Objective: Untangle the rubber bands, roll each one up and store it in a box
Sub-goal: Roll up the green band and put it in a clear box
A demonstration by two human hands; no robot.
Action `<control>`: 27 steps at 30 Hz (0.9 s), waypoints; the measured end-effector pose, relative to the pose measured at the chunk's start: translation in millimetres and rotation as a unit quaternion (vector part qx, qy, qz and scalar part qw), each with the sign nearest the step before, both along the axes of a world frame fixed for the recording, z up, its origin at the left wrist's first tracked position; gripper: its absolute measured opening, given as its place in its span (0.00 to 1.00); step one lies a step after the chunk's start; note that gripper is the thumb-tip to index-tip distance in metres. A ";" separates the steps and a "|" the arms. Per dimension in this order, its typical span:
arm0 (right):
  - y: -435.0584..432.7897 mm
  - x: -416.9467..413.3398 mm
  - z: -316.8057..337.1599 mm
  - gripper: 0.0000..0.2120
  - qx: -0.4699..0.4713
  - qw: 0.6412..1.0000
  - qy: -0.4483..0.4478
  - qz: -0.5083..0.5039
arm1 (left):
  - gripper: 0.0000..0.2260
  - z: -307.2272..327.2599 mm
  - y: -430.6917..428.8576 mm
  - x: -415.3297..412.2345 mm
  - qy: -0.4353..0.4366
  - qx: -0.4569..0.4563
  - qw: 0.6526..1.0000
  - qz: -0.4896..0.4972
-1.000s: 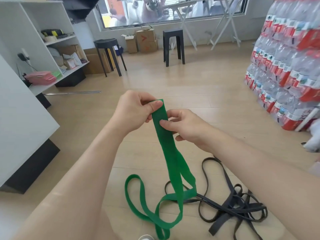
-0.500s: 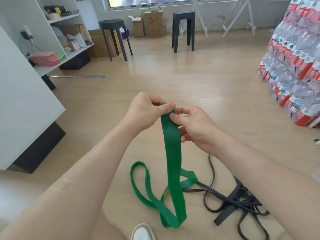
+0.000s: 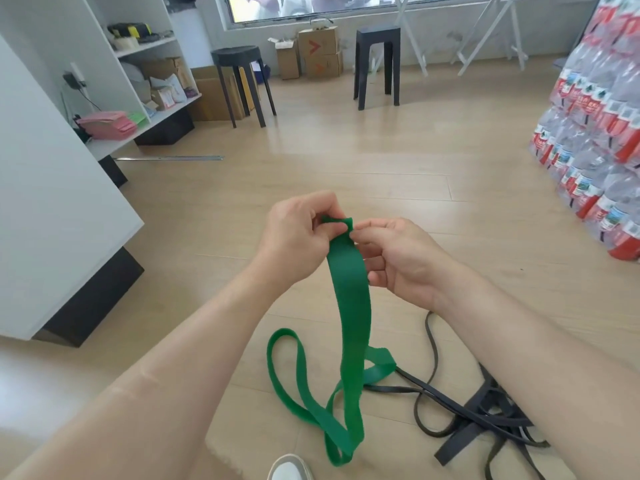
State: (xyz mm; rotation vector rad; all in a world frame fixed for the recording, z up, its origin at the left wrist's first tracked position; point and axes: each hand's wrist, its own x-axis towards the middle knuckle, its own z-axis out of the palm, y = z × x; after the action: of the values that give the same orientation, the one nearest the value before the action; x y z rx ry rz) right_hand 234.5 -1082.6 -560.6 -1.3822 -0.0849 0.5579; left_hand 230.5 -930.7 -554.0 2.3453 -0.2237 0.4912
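A wide green rubber band (image 3: 349, 306) hangs from both hands down to the floor, where its lower loops lie. My left hand (image 3: 294, 237) pinches the band's top end, which is folded over into a small curl. My right hand (image 3: 398, 258) pinches the same top end from the right side. A tangle of black rubber bands (image 3: 485, 420) lies on the wooden floor at the lower right, partly behind my right forearm; the green band's lower loop lies across one black strand.
A white cabinet (image 3: 52, 220) stands at the left, with shelves behind it. Two black stools (image 3: 242, 81) and cardboard boxes (image 3: 318, 50) are at the back. Stacked packs of water bottles (image 3: 595, 126) line the right side. A shoe tip (image 3: 289, 469) shows at the bottom.
The band's top end, flat a second ago, is now folded over into a small curl between both hands. The hands sit lower in view and the camera has tilted down.
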 end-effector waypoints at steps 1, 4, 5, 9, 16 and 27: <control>-4.1 1.0 1.6 0.06 0.012 1.000 0.013 0.011 | 0.06 -1.4 -2.0 -0.4 -0.030 0.020 0.999 -0.005; -13.7 1.5 3.2 0.10 0.032 0.998 0.011 0.043 | 0.04 -2.0 -4.6 -0.3 -0.097 0.056 0.994 -0.015; -15.1 1.4 2.3 0.13 0.031 0.998 0.007 0.050 | 0.03 -2.7 -5.7 0.1 -0.111 0.078 0.991 -0.021; -15.6 3.4 -7.3 0.14 0.015 1.000 0.015 0.009 | 0.02 -5.1 -12.5 -2.6 -0.149 0.180 0.971 -0.045; -21.1 0.6 -10.6 0.06 -0.020 0.999 -0.007 -0.025 | 0.07 6.4 -10.5 -16.5 0.070 0.073 0.993 -0.068; -24.3 -9.3 9.9 0.03 -0.146 0.970 -0.191 -0.034 | 0.04 13.1 -8.7 -21.4 0.210 -0.143 0.965 -0.068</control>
State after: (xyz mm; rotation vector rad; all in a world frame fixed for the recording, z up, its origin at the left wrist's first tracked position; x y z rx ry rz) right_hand 225.1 -1106.9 -550.6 -1.7621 -0.2741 0.2461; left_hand 209.1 -939.4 -540.9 2.0741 -0.1025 -0.0473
